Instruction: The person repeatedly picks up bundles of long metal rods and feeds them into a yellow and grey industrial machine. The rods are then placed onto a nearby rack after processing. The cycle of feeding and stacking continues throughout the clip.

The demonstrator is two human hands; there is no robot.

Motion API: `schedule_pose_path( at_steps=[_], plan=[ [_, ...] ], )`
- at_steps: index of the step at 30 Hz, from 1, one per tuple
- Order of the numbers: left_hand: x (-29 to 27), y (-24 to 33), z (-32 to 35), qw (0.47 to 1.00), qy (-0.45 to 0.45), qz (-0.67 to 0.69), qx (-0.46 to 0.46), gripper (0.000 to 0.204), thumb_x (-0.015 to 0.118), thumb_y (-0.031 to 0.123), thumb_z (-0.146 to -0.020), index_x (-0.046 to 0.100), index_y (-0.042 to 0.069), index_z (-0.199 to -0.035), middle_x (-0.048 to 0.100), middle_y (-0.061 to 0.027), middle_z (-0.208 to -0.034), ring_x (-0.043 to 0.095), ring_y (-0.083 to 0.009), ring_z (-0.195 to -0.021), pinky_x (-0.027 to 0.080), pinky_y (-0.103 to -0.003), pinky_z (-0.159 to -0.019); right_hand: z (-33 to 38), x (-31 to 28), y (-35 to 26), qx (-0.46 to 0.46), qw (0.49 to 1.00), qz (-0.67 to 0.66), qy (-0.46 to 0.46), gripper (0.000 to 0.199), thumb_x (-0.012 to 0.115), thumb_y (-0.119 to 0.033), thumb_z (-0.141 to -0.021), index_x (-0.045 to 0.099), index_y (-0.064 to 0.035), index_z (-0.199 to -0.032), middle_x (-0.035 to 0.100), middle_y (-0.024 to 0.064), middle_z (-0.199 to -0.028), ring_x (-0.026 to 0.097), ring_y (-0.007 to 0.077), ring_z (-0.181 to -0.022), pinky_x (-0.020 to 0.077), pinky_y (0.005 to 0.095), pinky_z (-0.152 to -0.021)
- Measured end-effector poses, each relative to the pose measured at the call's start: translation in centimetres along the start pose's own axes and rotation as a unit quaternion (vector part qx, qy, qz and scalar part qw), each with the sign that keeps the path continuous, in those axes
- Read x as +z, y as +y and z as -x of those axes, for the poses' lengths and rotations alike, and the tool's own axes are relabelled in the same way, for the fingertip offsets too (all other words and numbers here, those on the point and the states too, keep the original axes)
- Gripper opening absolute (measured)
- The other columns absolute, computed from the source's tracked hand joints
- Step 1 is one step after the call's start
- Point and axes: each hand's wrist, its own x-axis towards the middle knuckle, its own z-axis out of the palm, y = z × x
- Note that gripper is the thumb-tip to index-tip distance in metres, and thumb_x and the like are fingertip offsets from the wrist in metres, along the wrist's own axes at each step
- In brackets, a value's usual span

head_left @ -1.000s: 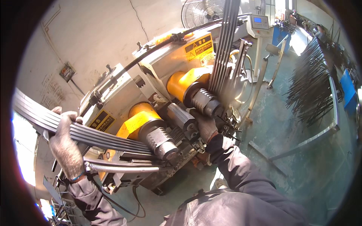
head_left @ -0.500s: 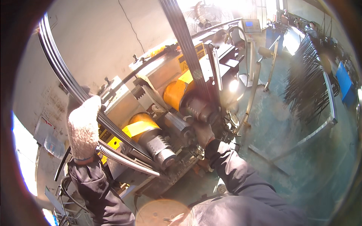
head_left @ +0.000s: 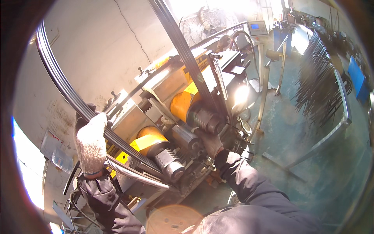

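My left hand (head_left: 91,142), in a white knitted glove, is closed around a bundle of dark bent metal rods (head_left: 58,80) that arcs up to the left and runs down into a rolling machine (head_left: 171,117). The bundle comes out again as a straight run (head_left: 183,50) rising past the orange rollers (head_left: 183,103). My right hand (head_left: 212,143), in a grey glove, rests against the machine between the ribbed steel rollers (head_left: 171,165), beside the rods; its grip is hidden.
A rack of dark bent rods (head_left: 319,89) stands at the right on the green floor (head_left: 311,163). A fan (head_left: 202,23) and a small control screen on a post (head_left: 257,28) stand behind the machine. A pale wall (head_left: 97,46) lies to the left.
The rod bundle has swung upward from lying low across the left to arcing high. My left hand rose with it and moved right. My right hand stays at the rollers.
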Motion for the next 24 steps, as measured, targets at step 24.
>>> schedule_pose_path(
  at_steps=[24],
  plan=[
    [0.9, 0.8, -0.4, 0.979, 0.041, 0.171, -0.101, 0.022, 0.07, 0.003, -0.104, 0.076, -0.001, -0.124, 0.081, -0.0124, -0.105, 0.079, -0.0226, -0.093, 0.062, -0.034, -0.082, -0.8, 0.6, 1.1, 0.036, 0.991, -0.127, 0.013, 0.043, 0.075, -0.03, -0.104, 0.077, -0.0014, -0.136, 0.078, 0.0143, -0.132, 0.075, 0.0239, -0.118, 0.0573, 0.0395, -0.104]
  ],
)
